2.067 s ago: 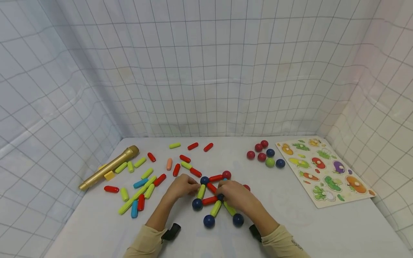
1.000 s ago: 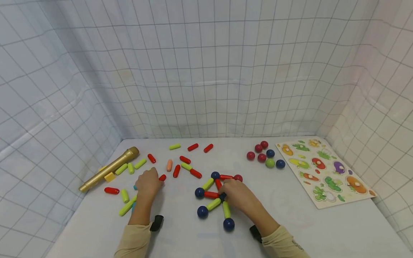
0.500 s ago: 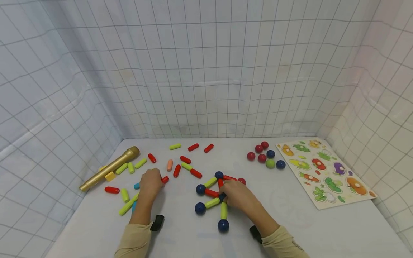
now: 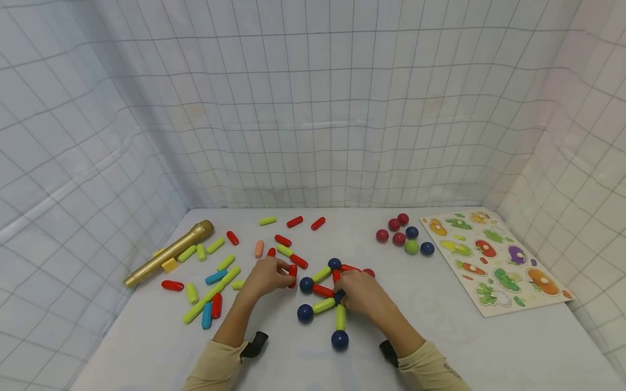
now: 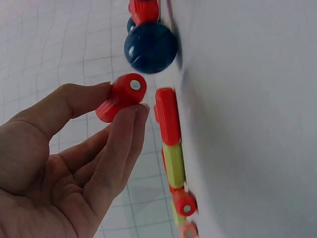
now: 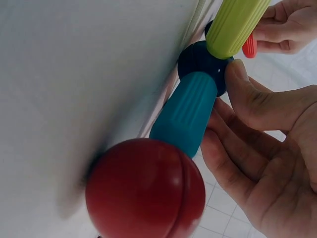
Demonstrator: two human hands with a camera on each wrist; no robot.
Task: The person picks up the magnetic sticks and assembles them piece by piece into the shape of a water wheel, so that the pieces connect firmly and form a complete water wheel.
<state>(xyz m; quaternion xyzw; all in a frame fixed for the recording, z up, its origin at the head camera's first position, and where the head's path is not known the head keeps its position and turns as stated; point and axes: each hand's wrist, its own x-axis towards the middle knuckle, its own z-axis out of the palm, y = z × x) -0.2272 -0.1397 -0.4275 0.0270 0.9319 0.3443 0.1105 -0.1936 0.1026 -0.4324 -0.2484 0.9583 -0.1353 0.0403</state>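
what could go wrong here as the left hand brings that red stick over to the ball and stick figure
1. The red stick is only pinched at the fingertips of the left hand, so it might slip or snap crookedly onto the dark blue ball.
2. The right hand steadies just the central dark ball; a push could swing the outer sticks out of shape.
3. Loose sticks lie close by and may get knocked.

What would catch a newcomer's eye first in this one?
Most striking is the stick-and-ball figure of red and yellow-green rods joined by dark blue balls, at the table's near middle. The right hand rests on its hub, while the left hand pinches a red rod just beside it. Loose rods lie scattered to the left by a gold toy microphone, and a vegetable puzzle board sits far right.
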